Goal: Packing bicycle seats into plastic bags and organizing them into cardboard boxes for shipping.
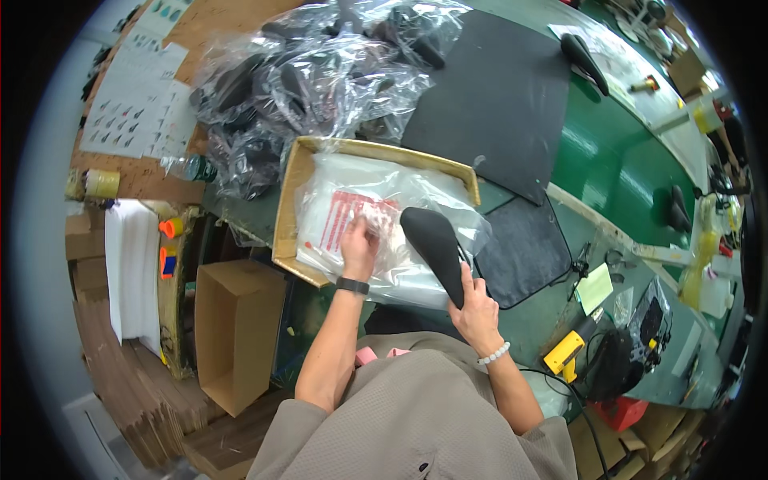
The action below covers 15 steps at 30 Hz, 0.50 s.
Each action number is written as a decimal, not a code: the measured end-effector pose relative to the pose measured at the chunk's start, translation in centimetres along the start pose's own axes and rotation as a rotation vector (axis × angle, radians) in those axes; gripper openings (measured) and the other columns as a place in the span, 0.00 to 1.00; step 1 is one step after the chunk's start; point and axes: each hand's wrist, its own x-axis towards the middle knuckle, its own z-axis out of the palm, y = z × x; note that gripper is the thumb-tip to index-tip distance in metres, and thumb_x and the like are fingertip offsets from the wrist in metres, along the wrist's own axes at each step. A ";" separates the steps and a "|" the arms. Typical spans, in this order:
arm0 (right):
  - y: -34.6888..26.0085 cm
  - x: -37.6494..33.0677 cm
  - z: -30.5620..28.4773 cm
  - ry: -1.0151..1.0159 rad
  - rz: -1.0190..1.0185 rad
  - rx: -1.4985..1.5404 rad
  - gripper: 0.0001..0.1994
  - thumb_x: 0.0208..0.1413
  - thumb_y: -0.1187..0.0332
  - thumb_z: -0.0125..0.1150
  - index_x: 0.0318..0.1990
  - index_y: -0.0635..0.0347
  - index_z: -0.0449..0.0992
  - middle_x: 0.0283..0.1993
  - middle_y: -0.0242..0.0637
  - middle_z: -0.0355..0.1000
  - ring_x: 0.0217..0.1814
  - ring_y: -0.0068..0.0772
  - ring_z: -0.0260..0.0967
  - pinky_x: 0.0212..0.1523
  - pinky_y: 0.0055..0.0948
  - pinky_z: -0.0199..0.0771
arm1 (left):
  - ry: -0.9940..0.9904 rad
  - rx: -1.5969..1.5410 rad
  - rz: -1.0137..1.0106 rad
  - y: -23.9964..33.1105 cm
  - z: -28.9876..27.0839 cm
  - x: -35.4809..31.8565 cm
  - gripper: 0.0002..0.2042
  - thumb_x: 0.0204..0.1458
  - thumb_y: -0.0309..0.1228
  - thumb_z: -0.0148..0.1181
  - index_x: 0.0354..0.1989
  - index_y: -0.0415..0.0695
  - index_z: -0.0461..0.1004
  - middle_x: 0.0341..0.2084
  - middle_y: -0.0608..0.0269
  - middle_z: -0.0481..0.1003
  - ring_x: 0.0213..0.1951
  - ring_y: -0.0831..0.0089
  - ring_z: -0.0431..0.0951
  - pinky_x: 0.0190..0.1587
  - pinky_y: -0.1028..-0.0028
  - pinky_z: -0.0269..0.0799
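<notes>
My right hand [475, 308] grips the narrow end of a black bicycle saddle [436, 240], which points up and away over a shallow cardboard tray [288, 208]. The tray holds a stack of clear plastic bags [416, 192] with red print. My left hand [359, 242], a black band on its wrist, pinches the top bag near the red print. A white bead bracelet sits on my right wrist.
A heap of bagged black saddles [304, 80] lies behind the tray. Black foam mats [496, 96] cover the green bench [616, 160]. Another saddle [584, 60] rests far right. A yellow power tool [566, 352] lies at right. An open cardboard box [236, 328] stands at lower left.
</notes>
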 end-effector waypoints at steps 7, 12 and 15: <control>-4.6 1.0 0.4 -0.097 -0.110 -0.323 0.37 0.47 0.67 0.67 0.67 0.56 0.59 0.44 0.45 0.67 0.33 0.50 0.75 0.31 0.45 0.76 | -0.509 1.148 1.193 3.9 7.5 -11.9 0.13 0.45 0.24 0.57 0.42 0.42 0.77 0.34 0.55 0.77 0.40 0.55 0.77 0.46 0.57 0.72; 4.0 1.7 4.2 0.106 -0.200 0.426 0.15 0.59 0.64 0.60 0.50 0.60 0.67 0.35 0.34 0.69 0.26 0.33 0.69 0.26 0.29 0.69 | -0.780 1.000 1.259 2.6 7.1 -18.6 0.05 0.45 0.26 0.57 0.32 0.45 0.73 0.28 0.60 0.74 0.35 0.61 0.76 0.40 0.63 0.71; -5.7 0.2 -3.7 -0.133 0.250 1.372 0.14 0.62 0.64 0.57 0.50 0.61 0.66 0.35 0.39 0.73 0.26 0.33 0.71 0.27 0.28 0.70 | -0.347 0.919 1.147 8.7 0.1 -20.4 0.07 0.51 0.26 0.59 0.38 0.41 0.75 0.31 0.53 0.75 0.36 0.55 0.76 0.41 0.60 0.71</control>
